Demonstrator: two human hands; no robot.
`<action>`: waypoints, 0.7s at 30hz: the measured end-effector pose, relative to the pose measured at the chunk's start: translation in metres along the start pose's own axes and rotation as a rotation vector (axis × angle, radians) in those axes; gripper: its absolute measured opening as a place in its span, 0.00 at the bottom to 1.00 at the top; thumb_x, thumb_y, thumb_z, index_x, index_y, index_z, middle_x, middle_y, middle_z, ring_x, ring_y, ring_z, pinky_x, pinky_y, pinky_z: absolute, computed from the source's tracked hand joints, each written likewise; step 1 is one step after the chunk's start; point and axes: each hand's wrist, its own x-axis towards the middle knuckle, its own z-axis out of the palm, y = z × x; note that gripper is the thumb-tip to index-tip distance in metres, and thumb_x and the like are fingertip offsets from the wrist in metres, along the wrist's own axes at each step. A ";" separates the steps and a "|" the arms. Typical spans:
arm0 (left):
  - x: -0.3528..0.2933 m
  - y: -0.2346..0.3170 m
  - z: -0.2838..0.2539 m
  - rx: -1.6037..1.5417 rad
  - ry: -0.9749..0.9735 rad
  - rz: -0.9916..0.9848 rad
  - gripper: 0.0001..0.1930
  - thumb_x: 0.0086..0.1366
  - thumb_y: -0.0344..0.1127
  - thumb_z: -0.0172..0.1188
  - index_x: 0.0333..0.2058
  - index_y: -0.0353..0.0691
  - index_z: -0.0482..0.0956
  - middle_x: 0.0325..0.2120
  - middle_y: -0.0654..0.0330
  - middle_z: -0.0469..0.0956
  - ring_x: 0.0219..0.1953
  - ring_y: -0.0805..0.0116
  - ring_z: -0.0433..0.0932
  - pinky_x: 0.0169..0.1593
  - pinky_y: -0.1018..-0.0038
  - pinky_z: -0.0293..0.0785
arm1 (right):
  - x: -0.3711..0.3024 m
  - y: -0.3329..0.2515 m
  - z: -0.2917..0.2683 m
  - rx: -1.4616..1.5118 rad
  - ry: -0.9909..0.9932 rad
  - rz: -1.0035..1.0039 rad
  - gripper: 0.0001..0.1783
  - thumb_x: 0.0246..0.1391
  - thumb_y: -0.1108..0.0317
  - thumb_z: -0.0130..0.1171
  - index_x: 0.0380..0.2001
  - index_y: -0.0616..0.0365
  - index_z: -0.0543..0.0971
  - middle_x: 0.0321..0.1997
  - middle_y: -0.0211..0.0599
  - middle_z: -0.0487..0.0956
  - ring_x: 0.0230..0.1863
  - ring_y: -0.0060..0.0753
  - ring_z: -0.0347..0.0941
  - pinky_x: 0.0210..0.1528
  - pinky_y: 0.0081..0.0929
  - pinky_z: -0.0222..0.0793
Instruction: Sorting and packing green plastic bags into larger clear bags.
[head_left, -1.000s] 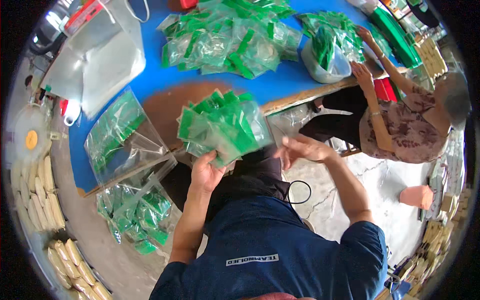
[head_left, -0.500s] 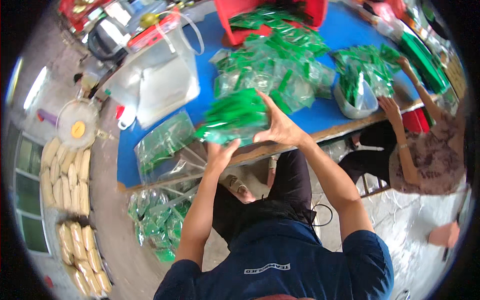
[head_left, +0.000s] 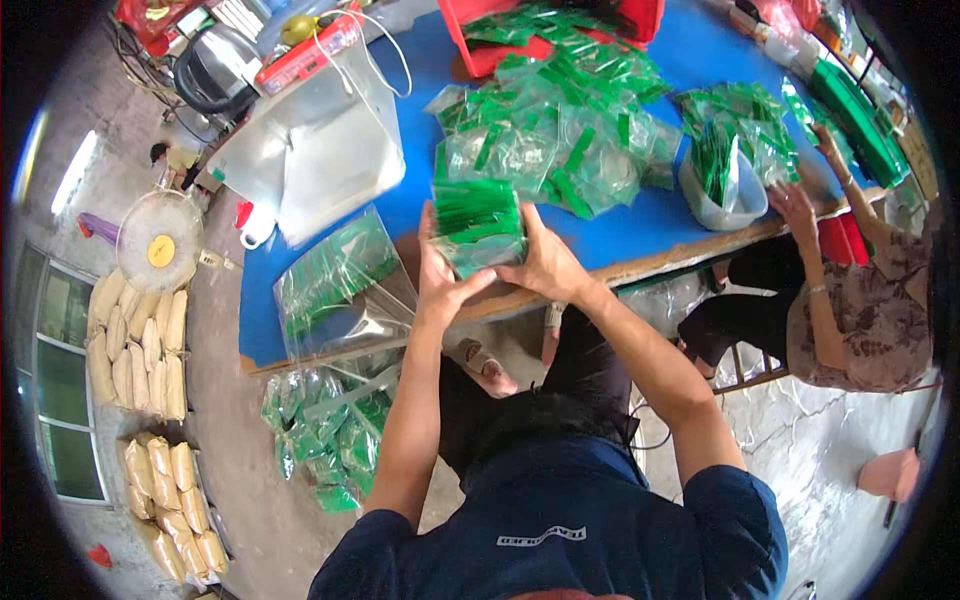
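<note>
Between my two hands, just above the table's near edge, is a stack of green-topped clear packets point(head_left: 478, 217). My left hand point(head_left: 445, 275) grips its left side and my right hand point(head_left: 545, 262) its right side, both thumbs at the near end. To the left on the blue table point(head_left: 262, 335) lies a large clear bag point(head_left: 345, 275) with rows of similar green packets inside. Beyond my hands spreads a loose heap of green and clear packets point(head_left: 570, 140). It reaches back to a tipped red bin point(head_left: 478, 62), which holds more of them.
A translucent plastic bin point(head_left: 340, 190) and an electric kettle point(head_left: 213, 72) stand at the left. At the right, a co-worker point(head_left: 860, 320) sits beside a white tub point(head_left: 730, 210) of packets. Filled green bags point(head_left: 335, 440) lie on the floor below the table's left end.
The stack has turned more upright and moved slightly right between my hands. My left hand has risen along its left side. The co-worker's nearer hand has shifted slightly.
</note>
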 end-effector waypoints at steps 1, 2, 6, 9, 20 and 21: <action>-0.001 0.005 0.000 -0.007 0.011 -0.045 0.63 0.45 0.19 0.72 0.72 0.46 0.36 0.64 0.55 0.61 0.66 0.60 0.63 0.68 0.62 0.60 | 0.001 -0.002 -0.001 -0.002 -0.012 -0.041 0.50 0.41 0.65 0.76 0.63 0.61 0.56 0.57 0.59 0.72 0.61 0.61 0.68 0.59 0.44 0.66; -0.005 -0.010 -0.008 0.151 -0.041 -0.034 0.63 0.46 0.18 0.72 0.72 0.45 0.36 0.64 0.54 0.62 0.65 0.61 0.64 0.67 0.63 0.62 | -0.005 0.003 0.000 -0.091 -0.008 -0.031 0.48 0.42 0.64 0.75 0.62 0.61 0.57 0.55 0.60 0.74 0.59 0.63 0.70 0.57 0.45 0.67; -0.005 -0.027 -0.015 0.431 -0.010 0.084 0.58 0.48 0.21 0.73 0.71 0.40 0.40 0.61 0.54 0.65 0.61 0.63 0.69 0.63 0.66 0.68 | -0.016 0.010 0.002 -0.100 -0.004 0.087 0.43 0.41 0.64 0.74 0.56 0.61 0.60 0.47 0.62 0.77 0.54 0.67 0.72 0.52 0.50 0.69; -0.013 -0.027 -0.024 0.324 -0.046 -0.042 0.44 0.51 0.26 0.74 0.65 0.36 0.60 0.54 0.56 0.74 0.54 0.66 0.76 0.58 0.68 0.72 | -0.016 0.008 0.003 -0.062 -0.071 0.100 0.43 0.40 0.63 0.75 0.56 0.62 0.60 0.48 0.62 0.76 0.55 0.67 0.70 0.53 0.49 0.68; -0.033 0.005 -0.002 0.387 0.178 0.091 0.26 0.52 0.25 0.74 0.50 0.31 0.76 0.43 0.57 0.83 0.44 0.71 0.81 0.49 0.71 0.76 | -0.036 -0.032 -0.015 -0.052 0.242 -0.101 0.52 0.32 0.55 0.83 0.59 0.61 0.67 0.54 0.42 0.74 0.57 0.41 0.71 0.61 0.38 0.66; -0.034 0.008 -0.001 0.385 0.176 0.086 0.26 0.52 0.25 0.74 0.50 0.31 0.76 0.43 0.57 0.83 0.44 0.71 0.81 0.49 0.71 0.76 | -0.039 -0.037 -0.017 -0.060 0.257 -0.083 0.48 0.34 0.56 0.82 0.57 0.60 0.68 0.53 0.42 0.75 0.55 0.40 0.73 0.59 0.37 0.68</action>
